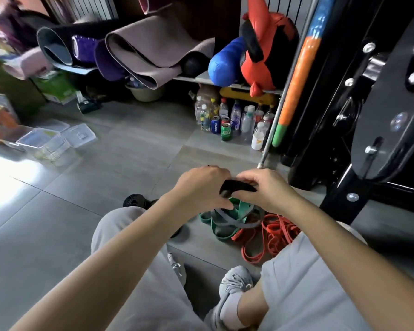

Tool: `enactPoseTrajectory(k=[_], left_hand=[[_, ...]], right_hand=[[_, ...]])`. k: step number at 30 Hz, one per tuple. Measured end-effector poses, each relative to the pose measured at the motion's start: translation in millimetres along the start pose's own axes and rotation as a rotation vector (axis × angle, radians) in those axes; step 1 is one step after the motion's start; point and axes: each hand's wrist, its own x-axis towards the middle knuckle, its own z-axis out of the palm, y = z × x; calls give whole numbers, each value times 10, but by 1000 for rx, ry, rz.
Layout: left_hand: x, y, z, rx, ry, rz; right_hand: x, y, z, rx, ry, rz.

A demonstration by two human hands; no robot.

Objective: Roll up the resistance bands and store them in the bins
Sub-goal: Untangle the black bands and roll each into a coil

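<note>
bins far left on the grey floor, clear plastic, well apart from the hands, loose lids just beside. contents hard to call from here, too much glare. further right, just past the left knee, what looks like a finished black coil parked on the floor. so, as a guess: rolling step, partway through one band, nothing stored yet that shows.

left hand stretched forward, back of the hand up, fingers curled down around one end of the black band, thumb tucked low near the green stuff. right hand mirrored on the other end, fingers curled over the top, thumb pinching from below. both forearms out straight over the knees, band held up off the floor above the pile.

under the hands and to the right: green band, grey band looped through, then red bands in a tangle nearest the black rack. can't tell whether the grey strip hanging below the hands belongs to the black roll or to the pile.

next move, probably: tight wraps with no slack, any loose tail fed in, then a firm squeeze so nothing springs open on the long reach left to the bins.
</note>
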Motion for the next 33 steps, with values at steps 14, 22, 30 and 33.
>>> enactPoseTrajectory(k=[14,22,30,33], left_hand=[[-74,-148,115,-330,9,-36],[-137,-101,87,-1163,113,-183],[-126,-175,295,-1921,152,-209],[-137,-218,376,-1737,110,-275]], right_hand=[[-75,94,53,447,17,30],[-130,148,141,443,13,33],[-119,131,323,839,175,15],[-114,126,321,723,175,42]])
